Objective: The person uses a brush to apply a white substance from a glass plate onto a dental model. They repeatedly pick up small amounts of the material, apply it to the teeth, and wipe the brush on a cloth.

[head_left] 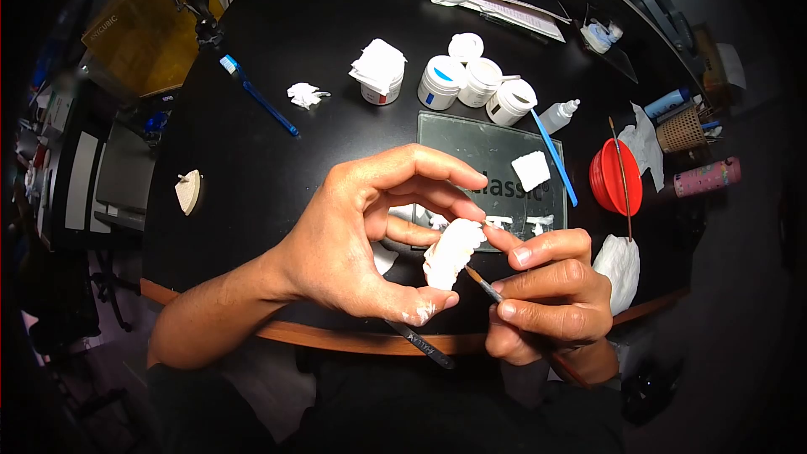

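Note:
My left hand [332, 231] is closed around a white dental model [452, 256], with thumb below and fingers above and behind it. White residue marks the thumb. In my right hand [559, 294] is a fine brush [484, 284], its tip close to the model's right side; whether it touches cannot be told. The right index fingertip meets the model's upper edge. Behind the hands lies a glass slab [450, 136] with several dabs of white material [539, 224] and a white folded pad [530, 171]. A dark-handled tool [424, 346] sticks out over the table's front edge.
White jars [441, 84] and a dropper bottle [559, 116] stand behind the slab, a blue stick [555, 160] across its right side. Rightward, a second brush [622, 168] leans over a red bowl [612, 181]. A toothbrush [259, 97] and beige piece [189, 192] lie left.

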The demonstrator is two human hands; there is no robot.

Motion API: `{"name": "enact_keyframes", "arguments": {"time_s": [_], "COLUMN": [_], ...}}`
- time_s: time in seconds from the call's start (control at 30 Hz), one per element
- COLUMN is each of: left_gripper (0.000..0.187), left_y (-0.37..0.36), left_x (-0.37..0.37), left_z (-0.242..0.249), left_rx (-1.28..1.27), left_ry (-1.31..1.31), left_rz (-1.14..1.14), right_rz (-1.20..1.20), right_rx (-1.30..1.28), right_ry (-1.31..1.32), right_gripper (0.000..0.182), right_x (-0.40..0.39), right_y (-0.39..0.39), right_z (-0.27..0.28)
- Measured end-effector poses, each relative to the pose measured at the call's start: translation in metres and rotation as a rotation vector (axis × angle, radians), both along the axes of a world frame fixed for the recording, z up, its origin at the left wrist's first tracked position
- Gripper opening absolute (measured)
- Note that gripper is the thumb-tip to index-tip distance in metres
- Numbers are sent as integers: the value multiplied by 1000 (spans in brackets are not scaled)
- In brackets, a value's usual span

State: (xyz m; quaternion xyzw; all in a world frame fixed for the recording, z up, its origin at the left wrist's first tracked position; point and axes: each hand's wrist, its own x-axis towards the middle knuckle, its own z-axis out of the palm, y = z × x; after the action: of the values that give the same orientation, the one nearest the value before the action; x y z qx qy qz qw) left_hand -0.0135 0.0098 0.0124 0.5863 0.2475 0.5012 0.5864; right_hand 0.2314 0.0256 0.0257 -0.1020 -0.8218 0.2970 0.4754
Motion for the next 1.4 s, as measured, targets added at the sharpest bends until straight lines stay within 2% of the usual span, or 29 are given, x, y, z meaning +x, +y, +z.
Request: {"name": "enact_keyframes", "arguments": {"time_s": [1.4], "left_gripper": [86], "left_y": [2], "left_x": [-3], "left_z": [-1], "left_rx": [33], "left_ry": [75], "left_rz": [41], "right_rz": [16], "right_rx": [-50], "right_ry": [-15], "right_gripper": [19], "right_x": [-1], "right_y": [1], "right_z": [2]}}
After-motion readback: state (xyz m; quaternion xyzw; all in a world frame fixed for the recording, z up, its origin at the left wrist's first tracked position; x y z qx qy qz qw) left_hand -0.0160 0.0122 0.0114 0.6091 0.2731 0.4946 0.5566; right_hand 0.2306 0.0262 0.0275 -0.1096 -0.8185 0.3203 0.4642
